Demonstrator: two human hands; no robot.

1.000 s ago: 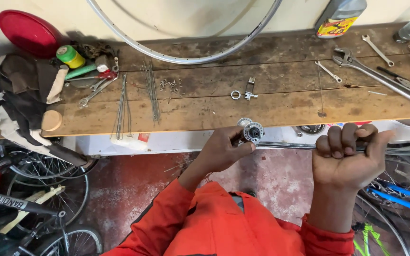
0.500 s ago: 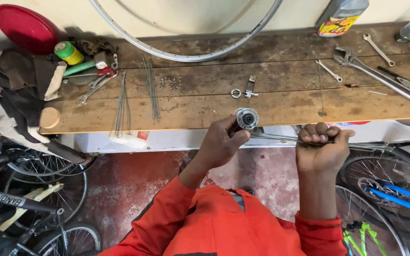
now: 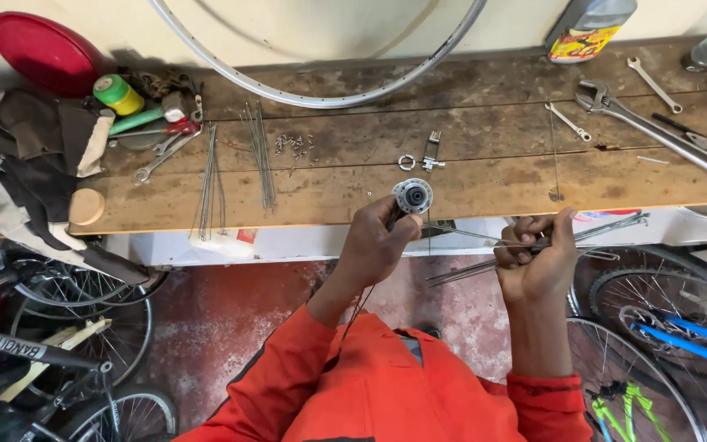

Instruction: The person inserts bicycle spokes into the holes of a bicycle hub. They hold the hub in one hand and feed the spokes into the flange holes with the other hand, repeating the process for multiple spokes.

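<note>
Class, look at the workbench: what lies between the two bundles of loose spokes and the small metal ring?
In the head view, a scatter of small spoke nipples lies on the wooden bench between them.

rim top cropped, hub body hidden

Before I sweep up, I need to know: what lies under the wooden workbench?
Under the wooden workbench: red floor, bicycle wheels at left, a blue bicycle frame at right. Further back is hidden by the benchtop.

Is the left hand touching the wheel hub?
Touching. The head view shows the left hand wrapped around the hub, fingers closed on its body just below the flange.
</note>
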